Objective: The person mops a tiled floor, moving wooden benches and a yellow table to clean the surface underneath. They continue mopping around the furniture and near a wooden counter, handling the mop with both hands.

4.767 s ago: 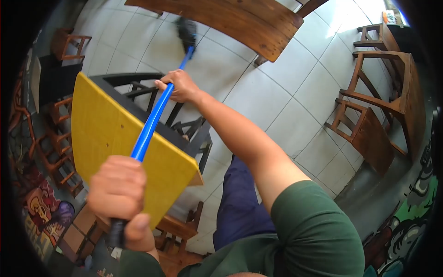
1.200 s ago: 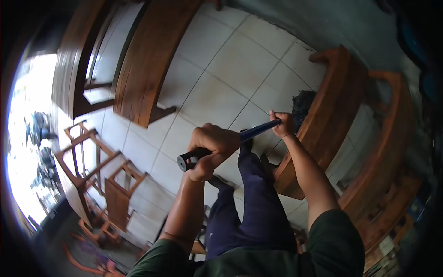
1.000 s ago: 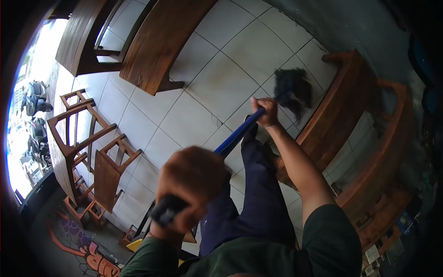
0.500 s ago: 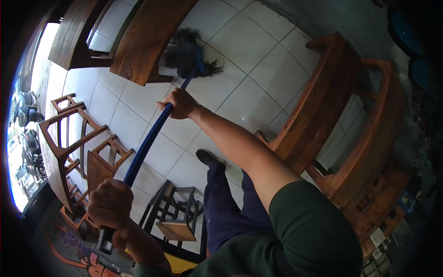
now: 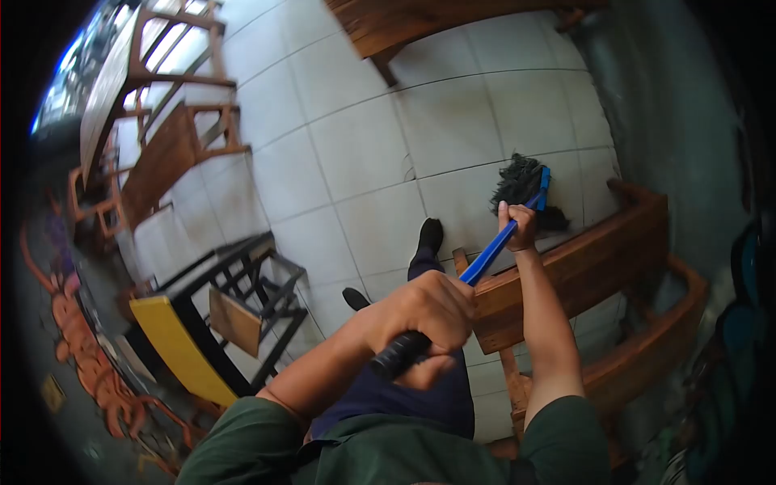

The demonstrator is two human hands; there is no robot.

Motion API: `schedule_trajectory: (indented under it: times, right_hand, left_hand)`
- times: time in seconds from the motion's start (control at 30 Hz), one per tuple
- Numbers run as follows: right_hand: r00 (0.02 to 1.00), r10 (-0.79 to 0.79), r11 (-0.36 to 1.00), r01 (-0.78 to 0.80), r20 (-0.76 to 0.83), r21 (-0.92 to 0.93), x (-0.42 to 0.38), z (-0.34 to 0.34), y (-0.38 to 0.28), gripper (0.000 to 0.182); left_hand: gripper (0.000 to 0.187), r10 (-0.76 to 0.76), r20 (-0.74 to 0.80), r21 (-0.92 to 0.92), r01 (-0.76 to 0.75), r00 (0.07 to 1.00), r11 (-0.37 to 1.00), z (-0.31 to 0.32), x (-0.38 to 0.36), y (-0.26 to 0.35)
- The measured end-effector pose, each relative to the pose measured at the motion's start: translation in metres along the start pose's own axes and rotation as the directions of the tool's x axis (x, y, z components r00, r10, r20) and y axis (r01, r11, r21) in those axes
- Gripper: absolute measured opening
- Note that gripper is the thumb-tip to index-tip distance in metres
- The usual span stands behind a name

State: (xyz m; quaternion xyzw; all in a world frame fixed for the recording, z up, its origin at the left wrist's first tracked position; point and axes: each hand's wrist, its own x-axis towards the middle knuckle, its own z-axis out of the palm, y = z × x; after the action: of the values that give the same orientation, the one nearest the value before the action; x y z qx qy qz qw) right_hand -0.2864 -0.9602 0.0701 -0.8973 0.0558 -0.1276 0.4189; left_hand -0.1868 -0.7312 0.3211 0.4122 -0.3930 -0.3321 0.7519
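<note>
A mop with a blue handle [image 5: 489, 257] slants away from my body toward the floor at the right. My left hand [image 5: 424, 311] is wrapped round its upper end, with the black grip [image 5: 400, 356] sticking out below the fist. Farther down the shaft, close to the mop head, my right hand [image 5: 519, 225] is closed round the handle. The dark, shaggy mop head [image 5: 517, 182] rests on the tiled floor [image 5: 453, 206] just beyond a wooden bench [image 5: 582, 267]. A blue clamp [image 5: 544, 187] shows at its right side.
Another piece of wooden furniture [image 5: 453, 20] stands at the top. On the left are a wooden table [image 5: 109, 89] and a black-framed stool [image 5: 267, 279] beside a yellow panel [image 5: 178, 343]. A wall [image 5: 671, 105] runs along the right. My shoe [image 5: 431, 234] is near the bench.
My view has turned to the right. The mop head has gone from beside the upper-left wooden furniture to the floor by the right-hand bench. Both hands stay closed on the handle.
</note>
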Motion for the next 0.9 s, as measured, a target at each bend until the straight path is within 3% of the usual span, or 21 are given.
schedule_trajectory:
  times: [0.1,0.3,0.4,0.43,0.5,0.57,0.6,0.7,0.77,0.9]
  right_hand:
    - [0.994,-0.051,0.999,0.051,0.094,-0.001,0.01,0.036,-0.044,0.044]
    - [0.878,-0.364,0.912,0.268,0.312,0.31,0.01,0.182,-0.189,0.038]
    - [0.731,-0.603,0.759,0.404,0.319,0.51,-0.014,0.278,-0.265,0.034]
    - [0.651,-0.634,0.744,0.368,0.417,0.557,-0.025,0.315,-0.282,0.034]
    - [0.516,-0.687,0.727,0.484,0.512,0.487,-0.04,0.377,-0.337,0.041]
    - [0.432,-0.733,0.68,0.47,0.525,0.563,-0.056,0.445,-0.37,0.044]
    - [0.334,-0.782,0.621,0.499,0.527,0.605,-0.053,0.46,-0.389,0.041]
    - [0.291,-0.776,0.625,0.473,0.559,0.622,-0.057,0.515,-0.415,0.041]
    - [0.313,-0.671,0.733,0.413,0.672,0.54,-0.054,0.505,-0.432,0.041]
    - [0.372,-0.62,0.784,0.331,0.691,0.525,-0.049,0.467,-0.437,0.045]
  left_hand:
    - [0.028,0.04,-0.084,0.076,-0.034,0.996,0.997,-0.001,-0.054,0.035]
    - [0.023,0.109,-0.212,0.341,-0.031,0.971,0.94,0.002,-0.203,0.152]
    - [0.024,0.12,-0.338,0.485,0.064,0.933,0.872,0.02,-0.282,0.196]
    - [0.024,0.132,-0.338,0.485,0.052,0.932,0.873,0.026,-0.308,0.205]
    - [0.028,0.154,-0.474,0.601,0.19,0.867,0.777,0.034,-0.355,0.218]
    - [0.031,0.172,-0.478,0.622,0.193,0.861,0.759,0.031,-0.398,0.208]
    - [0.032,0.195,-0.502,0.685,0.25,0.843,0.684,0.029,-0.419,0.198]
    - [0.034,0.236,-0.55,0.754,0.355,0.801,0.552,0.017,-0.455,0.184]
    - [0.037,0.365,-0.51,0.782,0.244,0.779,0.573,0.006,-0.47,0.187]
    - [0.048,0.378,-0.538,0.717,0.174,0.753,0.675,0.003,-0.466,0.229]
